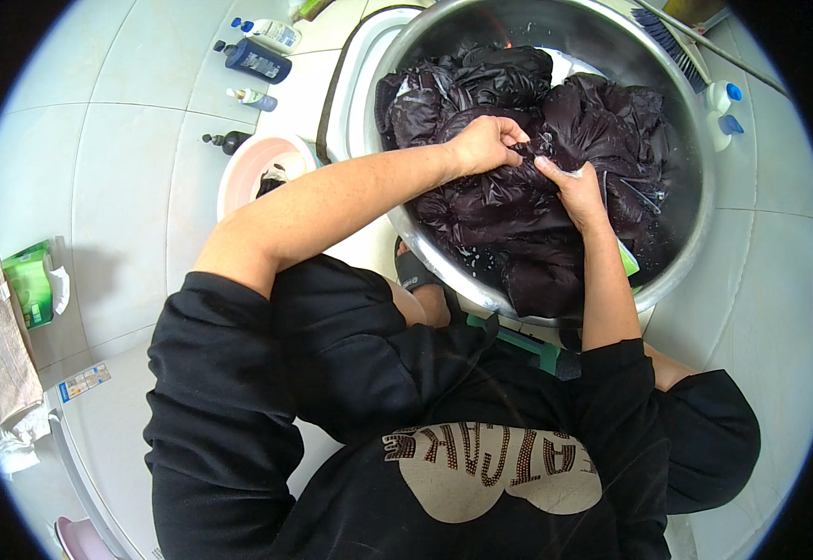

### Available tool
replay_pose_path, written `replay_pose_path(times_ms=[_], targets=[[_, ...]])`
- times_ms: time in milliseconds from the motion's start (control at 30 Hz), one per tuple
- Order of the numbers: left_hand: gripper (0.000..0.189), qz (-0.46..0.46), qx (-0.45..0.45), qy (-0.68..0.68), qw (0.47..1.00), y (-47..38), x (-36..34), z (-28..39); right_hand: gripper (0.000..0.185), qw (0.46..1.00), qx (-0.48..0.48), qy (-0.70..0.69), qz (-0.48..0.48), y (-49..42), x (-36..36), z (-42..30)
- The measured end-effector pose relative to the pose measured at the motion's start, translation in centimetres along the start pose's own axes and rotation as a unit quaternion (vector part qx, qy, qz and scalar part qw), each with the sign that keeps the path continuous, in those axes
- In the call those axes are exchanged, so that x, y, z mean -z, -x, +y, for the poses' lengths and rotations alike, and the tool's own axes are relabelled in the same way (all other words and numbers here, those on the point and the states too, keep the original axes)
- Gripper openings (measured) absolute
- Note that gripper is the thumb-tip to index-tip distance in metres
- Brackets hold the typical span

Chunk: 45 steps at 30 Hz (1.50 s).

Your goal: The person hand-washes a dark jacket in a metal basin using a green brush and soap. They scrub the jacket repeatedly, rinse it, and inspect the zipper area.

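Note:
A dark, wet puffer garment [494, 217], glossy and quilted, fills much of a large stainless steel basin [702, 175]. Specks of foam cling to it, and a zipper shows towards the right. My left hand [487, 145] pinches a fold of the fabric near the middle, thumb and fingertips close together. Just to its right, my right hand [578, 187] grips the same bunched area with the thumb on top; its other fingers are hidden by the cloth. A white and green object [628, 259] peeks out beside my right forearm, mostly covered.
Left of the basin are a white tub [350, 91] and a pink bucket [233, 175] with dark cloth inside. Several bottles [258, 61] line the left wall. A bristle brush [669, 49] and white blue-capped bottles [721, 115] stand at the right. Tissue packaging [30, 283] is far left.

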<state>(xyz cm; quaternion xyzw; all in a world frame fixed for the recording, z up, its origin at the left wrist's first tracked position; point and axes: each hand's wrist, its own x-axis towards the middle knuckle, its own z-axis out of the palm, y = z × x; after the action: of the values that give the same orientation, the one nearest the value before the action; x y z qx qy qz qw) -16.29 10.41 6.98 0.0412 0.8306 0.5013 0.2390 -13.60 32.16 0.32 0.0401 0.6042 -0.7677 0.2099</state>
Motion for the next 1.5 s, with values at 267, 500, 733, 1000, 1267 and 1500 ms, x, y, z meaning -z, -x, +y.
replay_pose_path(times_ms=[267, 500, 733, 1000, 1267, 1500], targets=[[0.017, -0.01, 0.059, -0.024, 0.998, -0.3, 0.6, -0.3, 0.033, 0.998, 0.023, -0.052, 0.024, 0.5, -1.0, -0.9], [0.018, 0.024, 0.039, -0.074, 0.996, -1.4, 1.1, -1.9, 0.025, 0.964, 0.034, -0.247, 0.089, 0.5, -2.5, -0.7], [0.017, 0.005, 0.028, -0.047, 0.998, -1.1, 1.1, -2.6, 0.024, 0.973, 0.056, -0.221, 0.043, 0.2, -2.1, 0.3], [0.033, -0.013, 0.035, -0.075, 0.997, 0.0, 1.3, -0.6, 0.023, 0.964, 0.044, -0.259, 0.039, 0.0, -1.8, 0.5], [0.037, 0.02, 0.018, -0.026, 0.999, -0.1, 0.0, 2.3, 0.022, 0.976, 0.044, -0.213, -0.001, 0.2, -1.5, 0.6], [0.024, 0.066, 0.015, -0.009, 0.998, -1.2, -0.6, 1.5, 0.032, 0.969, 0.074, -0.236, 0.02, 0.0, -1.7, 0.7]])
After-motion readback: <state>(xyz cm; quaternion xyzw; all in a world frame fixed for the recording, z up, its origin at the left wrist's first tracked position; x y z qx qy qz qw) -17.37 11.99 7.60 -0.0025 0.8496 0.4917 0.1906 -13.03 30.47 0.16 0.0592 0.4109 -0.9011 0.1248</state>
